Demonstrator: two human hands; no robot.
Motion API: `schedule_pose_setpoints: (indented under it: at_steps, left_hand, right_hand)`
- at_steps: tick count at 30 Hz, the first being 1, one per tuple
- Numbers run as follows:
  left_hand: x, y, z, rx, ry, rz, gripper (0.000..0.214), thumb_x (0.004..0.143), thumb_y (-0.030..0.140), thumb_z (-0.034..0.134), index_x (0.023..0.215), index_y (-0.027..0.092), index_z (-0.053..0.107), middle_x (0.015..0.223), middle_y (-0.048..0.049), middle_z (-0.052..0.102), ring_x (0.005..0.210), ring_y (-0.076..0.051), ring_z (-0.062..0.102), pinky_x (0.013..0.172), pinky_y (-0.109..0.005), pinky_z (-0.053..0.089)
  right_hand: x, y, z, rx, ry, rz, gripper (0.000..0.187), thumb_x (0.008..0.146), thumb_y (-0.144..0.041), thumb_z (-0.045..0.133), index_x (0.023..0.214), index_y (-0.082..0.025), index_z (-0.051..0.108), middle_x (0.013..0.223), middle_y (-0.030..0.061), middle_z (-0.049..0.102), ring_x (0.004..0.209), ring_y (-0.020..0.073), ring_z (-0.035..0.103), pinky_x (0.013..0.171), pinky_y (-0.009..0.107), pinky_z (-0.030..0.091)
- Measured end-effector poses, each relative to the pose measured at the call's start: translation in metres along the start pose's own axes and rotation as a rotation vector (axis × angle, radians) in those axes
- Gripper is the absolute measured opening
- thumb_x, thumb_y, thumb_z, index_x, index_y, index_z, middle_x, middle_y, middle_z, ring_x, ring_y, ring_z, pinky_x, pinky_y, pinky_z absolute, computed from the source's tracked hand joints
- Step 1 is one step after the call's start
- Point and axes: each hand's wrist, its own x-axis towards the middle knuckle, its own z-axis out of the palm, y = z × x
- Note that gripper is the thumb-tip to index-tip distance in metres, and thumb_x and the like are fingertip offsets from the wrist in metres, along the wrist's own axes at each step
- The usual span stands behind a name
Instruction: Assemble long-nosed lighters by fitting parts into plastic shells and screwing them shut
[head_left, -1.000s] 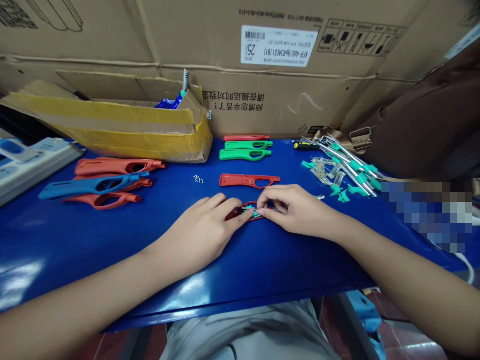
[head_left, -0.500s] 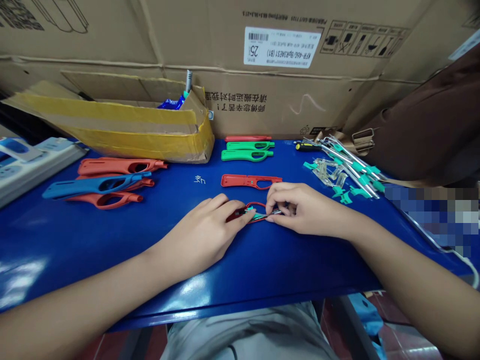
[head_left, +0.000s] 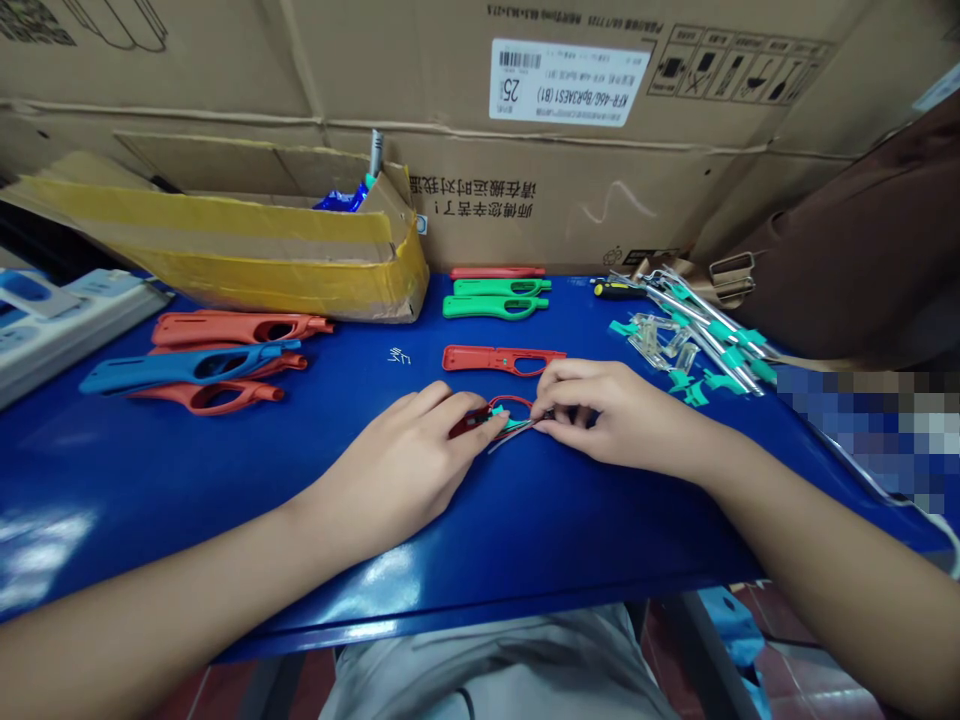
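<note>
My left hand (head_left: 424, 440) is closed on a red lighter casing (head_left: 517, 400), holding it down on the blue table with the thumb beside a green trigger (head_left: 496, 411). Most of the casing lies hidden under the fingers. At its right end my right hand (head_left: 581, 405) pinches a thin grey wire or tube (head_left: 511, 434), which slants toward the front left across the casing's edge. What else is under those fingertips I cannot make out. Just behind both hands lies another red casing half (head_left: 480, 359), its inner side up.
Green casings (head_left: 495, 305) lie farther back. Red casings (head_left: 217, 327) and a blue casing (head_left: 187, 368) are piled left. Metal rods with green parts (head_left: 709, 325), clear plastic pieces (head_left: 652, 340) and a yellow-black screwdriver (head_left: 619, 290) lie right. A taped carton (head_left: 300, 270) and power strip (head_left: 67, 325) stand left.
The thin grey wire or tube now sticks out to the front left from my right fingers. My right hand has shifted slightly; my left hand stays on the casing.
</note>
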Motion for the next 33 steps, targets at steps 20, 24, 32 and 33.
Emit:
schedule_pose_setpoints:
  at_steps: [20, 24, 32, 33]
  left_hand:
    - [0.001, 0.002, -0.001, -0.005, -0.025, -0.018, 0.036, 0.102, 0.018, 0.047, 0.133, 0.016, 0.065, 0.117, -0.0145, 0.067, 0.094, -0.027, 0.057, 0.081, -0.044, 0.059]
    - [0.001, 0.004, -0.003, -0.005, -0.045, -0.024, 0.036, 0.102, 0.019, 0.047, 0.133, 0.016, 0.066, 0.117, -0.0143, 0.067, 0.094, -0.027, 0.058, 0.080, -0.044, 0.059]
    - [0.000, 0.002, -0.001, -0.022, -0.065, -0.027, 0.037, 0.103, 0.019, 0.046, 0.136, 0.018, 0.064, 0.118, -0.0133, 0.067, 0.096, -0.028, 0.058, 0.082, -0.045, 0.058]
    - [0.001, 0.002, -0.001, -0.031, -0.062, -0.026, 0.037, 0.103, 0.019, 0.046, 0.136, 0.018, 0.064, 0.118, -0.0128, 0.067, 0.096, -0.028, 0.058, 0.082, -0.044, 0.058]
  right_hand:
    - [-0.003, 0.000, -0.001, -0.056, -0.081, 0.011, 0.007, 0.093, -0.020, 0.065, 0.099, -0.019, 0.069, 0.104, 0.0050, 0.064, 0.071, 0.0114, 0.060, 0.067, 0.027, 0.050]
    - [-0.002, -0.002, -0.001, -0.011, -0.059, -0.007, 0.007, 0.095, -0.020, 0.063, 0.095, -0.019, 0.070, 0.100, 0.0046, 0.063, 0.070, 0.0108, 0.059, 0.065, 0.026, 0.049]
    - [0.005, 0.000, 0.012, -0.018, 0.093, 0.053, 0.009, 0.094, -0.026, 0.067, 0.089, -0.018, 0.071, 0.087, 0.0029, 0.065, 0.068, 0.0119, 0.053, 0.063, 0.026, 0.042]
    - [0.007, 0.002, 0.014, -0.011, 0.112, 0.072, 0.010, 0.093, -0.026, 0.069, 0.086, -0.018, 0.070, 0.084, 0.0021, 0.065, 0.066, 0.0116, 0.052, 0.062, 0.026, 0.041]
